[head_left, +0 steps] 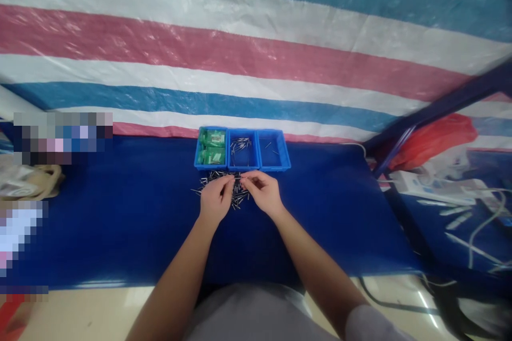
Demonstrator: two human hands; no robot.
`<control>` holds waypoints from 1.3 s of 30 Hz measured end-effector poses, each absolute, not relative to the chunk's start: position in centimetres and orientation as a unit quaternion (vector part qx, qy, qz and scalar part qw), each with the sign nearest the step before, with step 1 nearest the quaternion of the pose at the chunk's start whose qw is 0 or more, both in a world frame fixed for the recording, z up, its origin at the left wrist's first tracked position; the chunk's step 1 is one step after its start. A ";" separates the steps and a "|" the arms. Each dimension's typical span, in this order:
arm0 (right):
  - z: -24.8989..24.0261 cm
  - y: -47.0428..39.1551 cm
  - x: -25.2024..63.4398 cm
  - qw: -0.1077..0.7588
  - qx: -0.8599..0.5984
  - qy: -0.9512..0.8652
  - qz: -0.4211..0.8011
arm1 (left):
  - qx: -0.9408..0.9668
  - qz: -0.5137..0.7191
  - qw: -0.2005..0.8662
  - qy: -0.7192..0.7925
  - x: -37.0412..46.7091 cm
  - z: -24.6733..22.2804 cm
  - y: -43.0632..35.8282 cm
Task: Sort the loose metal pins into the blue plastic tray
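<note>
grey lap (248, 314) nearest, left hand (215, 200) and right hand (262, 192) pinching one pin (238, 177) lying left-right over pin pile (224, 187); blue bins (242, 149): green packets (212, 146), pins, few pins.

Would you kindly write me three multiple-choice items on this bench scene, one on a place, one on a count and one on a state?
1. Where does the pile of small metal pins lie?
A. on the blue cloth just in front of the trays
B. inside the red bag
C. on the floor

2. How many blue trays stand side by side?
A. one
B. three
C. five

3. What does the left tray hold?
A. nothing
B. green packets
C. water

Answers:
1 A, the pins are scattered on the cloth under the left hand and right hand.
2 B, three compartments sit in a row.
3 B, green packets fill it.
</note>
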State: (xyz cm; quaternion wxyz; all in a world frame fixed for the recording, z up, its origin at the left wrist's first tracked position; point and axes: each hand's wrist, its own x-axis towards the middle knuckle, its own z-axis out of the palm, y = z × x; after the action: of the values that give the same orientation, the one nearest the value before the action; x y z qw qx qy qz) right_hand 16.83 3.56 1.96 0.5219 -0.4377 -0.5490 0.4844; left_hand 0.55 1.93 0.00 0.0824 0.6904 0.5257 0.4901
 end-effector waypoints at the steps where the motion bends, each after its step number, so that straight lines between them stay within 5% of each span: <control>1: 2.0 3.5 16.8 0.523 -0.437 -0.549 0.484 | 0.691 0.487 0.083 0.527 0.5 0.0 1.9; 39: 2.6 3.7 16.5 0.525 -0.446 -0.494 0.531 | 0.679 0.486 0.109 0.539 0.8 0.0 1.8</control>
State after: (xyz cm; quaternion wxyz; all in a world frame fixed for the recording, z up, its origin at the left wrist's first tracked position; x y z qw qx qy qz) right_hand 16.46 3.65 2.61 0.5248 -0.4463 -0.4938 0.5306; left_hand 0.78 1.79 0.05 0.1094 0.6789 0.5391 0.4864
